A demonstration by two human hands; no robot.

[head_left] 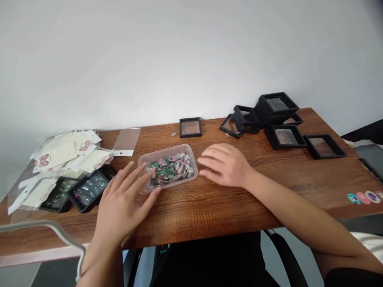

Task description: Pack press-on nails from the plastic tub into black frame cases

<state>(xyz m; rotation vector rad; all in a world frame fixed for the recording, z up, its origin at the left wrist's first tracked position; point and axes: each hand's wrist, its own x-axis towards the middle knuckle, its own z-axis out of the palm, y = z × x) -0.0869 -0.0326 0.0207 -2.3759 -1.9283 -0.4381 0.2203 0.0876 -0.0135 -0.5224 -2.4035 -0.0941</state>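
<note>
A clear plastic tray [144, 161] full of small green and pink glossy pieces [170, 168] sits in the middle of a wooden table [227, 207]. My left hand [124, 201] lies to the tray's left, fingers stretched out, fingertips touching its near left rim. My right hand [226, 164] rests flat on the table just right of the tray, fingers spread toward its side. Neither hand holds anything.
Two black trays of small pieces [89, 189] lie at the left, beside a heap of cream cards in clear sleeves [64, 155]. Several black frame boxes [278, 107] stand at the back right, one more [190, 127] behind the tray. Round stickers [363, 197] mark the right edge.
</note>
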